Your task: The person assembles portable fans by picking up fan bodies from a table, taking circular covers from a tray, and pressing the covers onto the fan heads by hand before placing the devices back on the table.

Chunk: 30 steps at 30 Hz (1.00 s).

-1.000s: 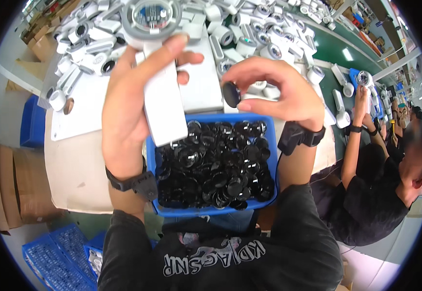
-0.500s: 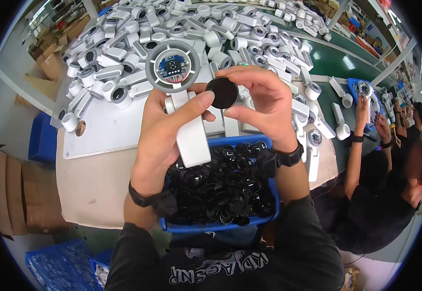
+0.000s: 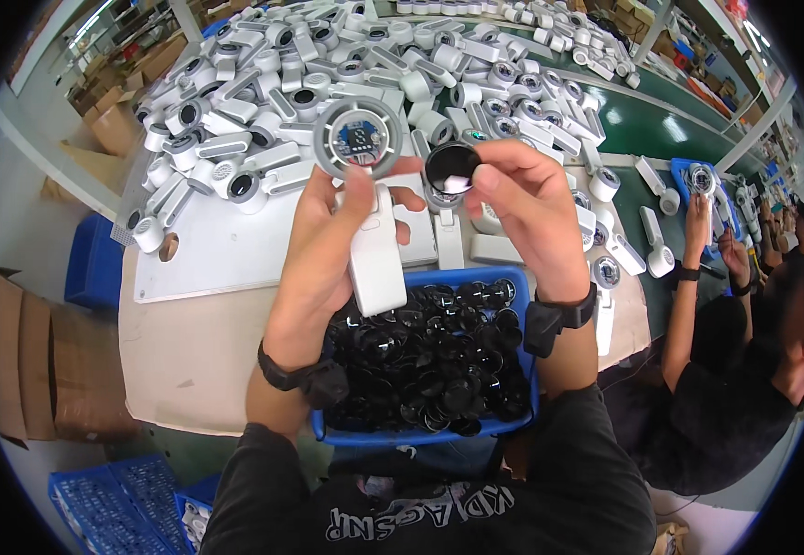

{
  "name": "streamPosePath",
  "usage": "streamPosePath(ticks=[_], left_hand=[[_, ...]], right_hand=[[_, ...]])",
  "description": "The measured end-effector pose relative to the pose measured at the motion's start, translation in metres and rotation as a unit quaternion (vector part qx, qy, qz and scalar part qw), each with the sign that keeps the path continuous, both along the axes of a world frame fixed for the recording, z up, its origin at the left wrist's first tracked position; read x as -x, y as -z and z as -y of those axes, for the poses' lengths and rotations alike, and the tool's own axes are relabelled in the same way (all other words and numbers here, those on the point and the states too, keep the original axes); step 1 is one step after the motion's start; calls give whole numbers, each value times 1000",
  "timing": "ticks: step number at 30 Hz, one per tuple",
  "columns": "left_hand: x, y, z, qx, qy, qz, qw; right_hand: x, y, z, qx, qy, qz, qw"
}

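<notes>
My left hand [image 3: 314, 242] is wrapped round a white handheld fan [image 3: 379, 270], its thumb raised near the neck. The fan's round head has a grey ring, and a blue circuit board [image 3: 361, 139] shows inside it. Just to the right, my right hand [image 3: 539, 211] pinches a glossy black round disc [image 3: 448, 165] by its right edge. That disc is tilted, catches a bright reflection and stays apart from the fan's head. Below both hands stands a blue bin [image 3: 499, 428] heaped with similar black discs [image 3: 420, 370].
A big pile of white handheld fans [image 3: 263, 83] covers the back of the table. A white board [image 3: 226, 264] lies at its left. At right, a co-worker's hand [image 3: 698, 222] holds another fan by a blue tray [image 3: 684, 168]. Cardboard boxes [image 3: 87, 370] stand at left.
The disc has moved away from my left thumb and tilted; only my right hand holds it now. My left thumb has shifted up to the fan's neck. The whole view has shifted slightly.
</notes>
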<state>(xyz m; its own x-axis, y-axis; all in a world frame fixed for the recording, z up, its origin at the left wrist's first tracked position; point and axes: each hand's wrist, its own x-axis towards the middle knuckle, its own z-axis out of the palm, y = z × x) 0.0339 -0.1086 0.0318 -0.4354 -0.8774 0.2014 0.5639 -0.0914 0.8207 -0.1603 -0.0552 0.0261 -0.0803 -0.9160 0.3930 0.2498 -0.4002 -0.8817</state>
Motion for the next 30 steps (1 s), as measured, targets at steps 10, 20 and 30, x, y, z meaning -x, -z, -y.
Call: streamPosePath(ticks=[10, 20, 30], left_hand=[[1, 6, 5, 18, 56, 9, 998], [4, 8, 3, 38, 104, -51, 993], [5, 8, 0, 126, 84, -52, 987]], right_hand=[[7, 0, -4, -34, -82, 117, 989], [-21, -9, -13, 150, 113, -59, 980], [-34, -10, -16, 310, 298, -302, 851]])
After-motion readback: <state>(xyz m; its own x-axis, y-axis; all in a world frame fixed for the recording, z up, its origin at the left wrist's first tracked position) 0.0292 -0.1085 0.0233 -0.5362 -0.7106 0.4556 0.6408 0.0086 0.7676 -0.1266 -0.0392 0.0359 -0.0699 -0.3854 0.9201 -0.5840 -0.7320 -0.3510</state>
